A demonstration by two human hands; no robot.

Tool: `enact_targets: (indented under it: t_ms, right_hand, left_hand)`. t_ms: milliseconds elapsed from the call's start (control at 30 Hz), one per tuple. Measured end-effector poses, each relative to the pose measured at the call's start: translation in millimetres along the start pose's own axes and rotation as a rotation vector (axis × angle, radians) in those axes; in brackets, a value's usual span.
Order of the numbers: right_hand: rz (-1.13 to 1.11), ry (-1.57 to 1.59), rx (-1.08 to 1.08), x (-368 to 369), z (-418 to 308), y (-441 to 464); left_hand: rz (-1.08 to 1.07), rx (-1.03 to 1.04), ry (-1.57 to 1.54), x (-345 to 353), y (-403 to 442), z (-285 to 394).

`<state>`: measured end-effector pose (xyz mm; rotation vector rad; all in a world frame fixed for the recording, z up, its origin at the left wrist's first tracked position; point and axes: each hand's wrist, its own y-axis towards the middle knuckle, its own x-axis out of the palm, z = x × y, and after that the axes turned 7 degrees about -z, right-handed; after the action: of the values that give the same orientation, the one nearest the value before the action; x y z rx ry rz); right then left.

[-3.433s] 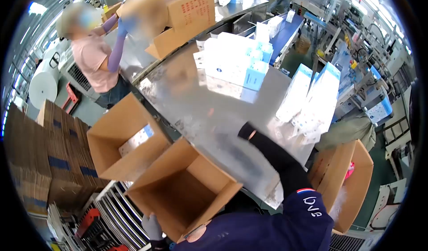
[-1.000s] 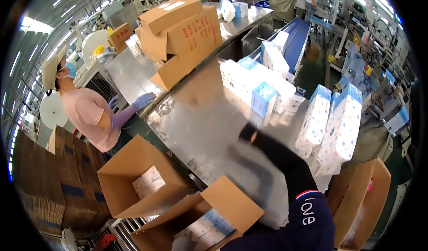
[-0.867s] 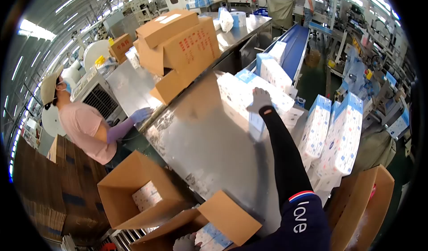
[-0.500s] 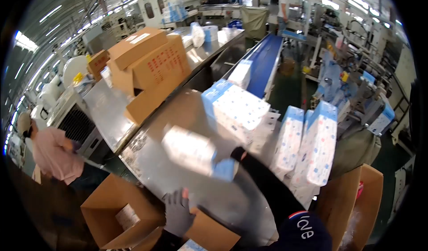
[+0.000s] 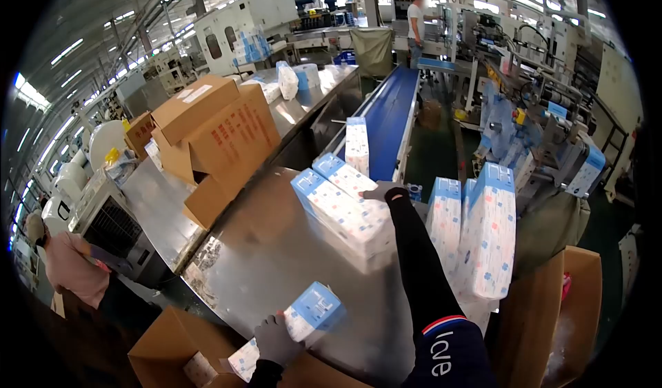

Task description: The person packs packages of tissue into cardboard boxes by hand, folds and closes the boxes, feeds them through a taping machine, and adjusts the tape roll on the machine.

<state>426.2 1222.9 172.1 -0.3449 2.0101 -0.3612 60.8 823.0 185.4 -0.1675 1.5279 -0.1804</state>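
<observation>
Left hand: the left hand (image 5: pixel 277 340), in a grey glove, was closed around a blue-and-white pack (image 5: pixel 314 312), the fingers bent over it.
Held pack: it was tilted, near the front edge of the bench (image 5: pixel 241 264), with its blue end turned away from the person; the glove covered a part of it.
Right hand: the right hand (image 5: pixel 378 192), also gloved, lay on the end of the rear pack (image 5: pixel 340 172); whether it pinched this pack or only touched it, I could not tell.
Lying packs: the rear pack and the front pack (image 5: pixel 334 207) lay side by side on the bench, touching or nearly so.
Conveyor: one more pack (image 5: pixel 357 143) stood at the near end of the blue belt (image 5: pixel 394 108).
Right side of bench: the upright packs (image 5: pixel 491 233) stood close together, beside the right sleeve (image 5: pixel 420 271).
Cartons: one open carton (image 5: pixel 155 346) was at the lower left, with a printed pack inside, and another carton (image 5: pixel 583 305) was at the lower right.
Across the bench: a brown box with red print (image 5: pixel 238 136) rested on the neighbouring metal surface.
Other person: a co-worker in a pink shirt (image 5: pixel 72 264) stood at the far left.
</observation>
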Motion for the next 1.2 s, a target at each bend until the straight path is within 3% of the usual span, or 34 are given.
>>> enact_targets:
  t_ms: [33, 100, 133, 233, 267, 300, 333, 367, 400, 433, 500, 567, 633, 733, 800, 867, 900, 933, 1000, 1033, 1067, 1167, 1200]
  right_hand:
    - [-0.070, 0.032, 0.021, 10, -1, -6]
    - [0.015, 0.236, -0.514, 35, 3, -35]
    - [-0.048, 0.292, -0.480, 58, -3, -50]
    - [-0.574, 0.832, -0.078, 106, -41, -109]
    - [-0.770, 1.068, -0.034, 166, -39, -71]
    - [-0.764, 0.978, -0.028, 153, -78, -127]
    - [-0.789, 0.893, -0.162, 171, -99, -146]
    - [-0.791, 0.605, -0.447, 196, -116, -152]
    - [-0.511, -0.198, -1.044, 224, -138, -146]
    - [-0.367, -0.518, -1.290, 238, -160, -150]
    - [-0.527, 0.098, -0.958, 162, -183, -236]
    - [0.117, -0.252, -1.097, 151, -178, -192]
    - [0.125, -0.728, -0.855, 139, -169, -170]
    - [0.370, -0.671, -0.969, 181, -185, -155]
    - [0.331, -0.703, -0.757, 196, -215, -173]
    - [0.334, -0.647, -0.539, 219, -246, -205]
    - [0.115, -0.576, -0.432, 221, -253, -217]
    - [0.078, -0.485, -0.463, 226, -247, -229]
    - [0.107, -0.423, -0.542, 248, -225, -237]
    - [0.165, -0.455, -0.597, 257, -206, -239]
    - [0.050, -0.389, -0.538, 250, -196, -239]
    - [-0.183, -0.272, -0.396, 209, -188, -247]
    - [-0.309, -0.200, -0.399, 203, -185, -237]
  left_hand:
    - [-0.010, 0.015, 0.009, -1, -1, 2]
    - [-0.015, 0.026, 0.015, -7, 2, 1]
    - [-0.018, 0.049, -0.010, -4, 3, -2]
    - [-0.044, 0.265, -0.058, -17, -3, -3]
    - [0.031, 0.446, 0.066, -8, -4, -7]
    - [0.000, 0.552, 0.260, -13, -9, 1]
    - [-0.048, 0.608, 0.323, -26, -14, 9]
    - [-0.107, 0.670, 0.384, -33, -22, 18]
    - [-0.065, 0.704, 0.414, -31, -29, 25]
    - [-0.018, 0.736, 0.457, -32, -30, 27]
    - [0.024, 0.739, 0.492, -43, -43, 18]
    - [0.020, 0.675, 0.451, -78, -81, 17]
    - [0.201, 0.656, 0.338, -116, -125, 4]
    - [0.501, 0.513, 0.175, -161, -202, 3]
    - [0.656, 0.336, 0.100, -179, -260, 5]
    - [0.525, 0.095, -0.307, -161, -321, -17]
    - [0.424, -0.026, -0.665, -149, -345, -21]
    - [0.378, -0.179, -1.017, -136, -368, -25]
    - [0.448, -0.198, -0.934, -125, -386, -22]
    - [0.441, -0.059, -0.504, -111, -389, -30]
    - [0.393, -0.026, -0.326, -88, -391, -42]
    - [-0.040, -0.079, -0.200, 0, -378, -56]
    - [-0.273, -0.086, -0.172, 19, -364, -49]
